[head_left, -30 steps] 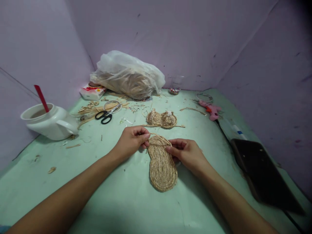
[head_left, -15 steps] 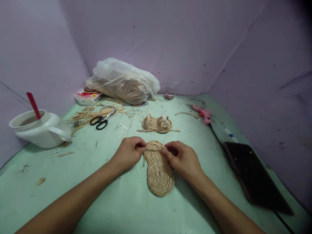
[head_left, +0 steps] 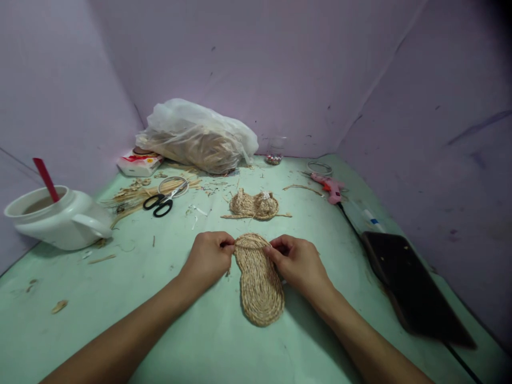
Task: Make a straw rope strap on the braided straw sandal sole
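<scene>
Fingers [head_left: 228,242] of left hand [head_left: 208,260] and right hand [head_left: 299,265] pinch the tan, sole-shaped cordwork [head_left: 261,288] at ten and two o'clock, seemingly steadying it.

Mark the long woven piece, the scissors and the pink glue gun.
Long woven piece [head_left: 261,282], head view: middle of its coiled face.
Scissors [head_left: 162,200], head view: near where the handles meet.
Pink glue gun [head_left: 334,192], head view: upper handle.

scissors [head_left: 162,199] left of sole [head_left: 261,285], bag [head_left: 200,141] behind
</scene>
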Motion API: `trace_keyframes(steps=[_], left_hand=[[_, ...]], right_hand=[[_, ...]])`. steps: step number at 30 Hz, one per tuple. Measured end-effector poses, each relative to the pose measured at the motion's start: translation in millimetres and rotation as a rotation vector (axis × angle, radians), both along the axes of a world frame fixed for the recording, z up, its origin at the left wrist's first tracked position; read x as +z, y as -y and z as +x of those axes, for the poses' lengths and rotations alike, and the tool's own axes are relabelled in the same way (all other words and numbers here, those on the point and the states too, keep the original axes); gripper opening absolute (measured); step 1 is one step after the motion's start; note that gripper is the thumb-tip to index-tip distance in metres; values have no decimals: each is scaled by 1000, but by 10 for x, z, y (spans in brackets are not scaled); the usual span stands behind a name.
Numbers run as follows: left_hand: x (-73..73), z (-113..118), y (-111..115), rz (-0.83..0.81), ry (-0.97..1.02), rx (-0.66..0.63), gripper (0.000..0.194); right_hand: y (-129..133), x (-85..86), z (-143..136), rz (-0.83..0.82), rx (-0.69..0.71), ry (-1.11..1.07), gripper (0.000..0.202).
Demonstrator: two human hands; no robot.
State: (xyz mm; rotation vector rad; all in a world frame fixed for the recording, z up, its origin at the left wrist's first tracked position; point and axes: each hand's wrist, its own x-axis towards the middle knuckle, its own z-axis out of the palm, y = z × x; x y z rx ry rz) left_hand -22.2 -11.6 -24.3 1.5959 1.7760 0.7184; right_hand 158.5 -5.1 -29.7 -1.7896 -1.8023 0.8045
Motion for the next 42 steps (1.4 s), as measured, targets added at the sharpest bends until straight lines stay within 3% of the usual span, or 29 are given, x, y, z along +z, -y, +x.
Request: trace_keyframes(steps=[11,19,27,32,35,42], left_hand=[[-33,47,6,-15,289,109,9],[-41,33,-3,-46,519,156,7],[-47,25,0,-88,454,114,6],[-53,35,-13,-77,428,111,6],[-59,40,-8,-76,411,117,6],[-65,47,58,7,254,130,9]], right_hand=[[-49,-166,4,-12,-67,-234,22],[-51,-149,5,-56,-74,-255,19],[-22,19,30,11,-19,66,19],[-98,-17,104,-102,61,-119,15],[-132,-62,129,-159,36,-205,14],[-122,-104,105,-98,-35,-201,12]])
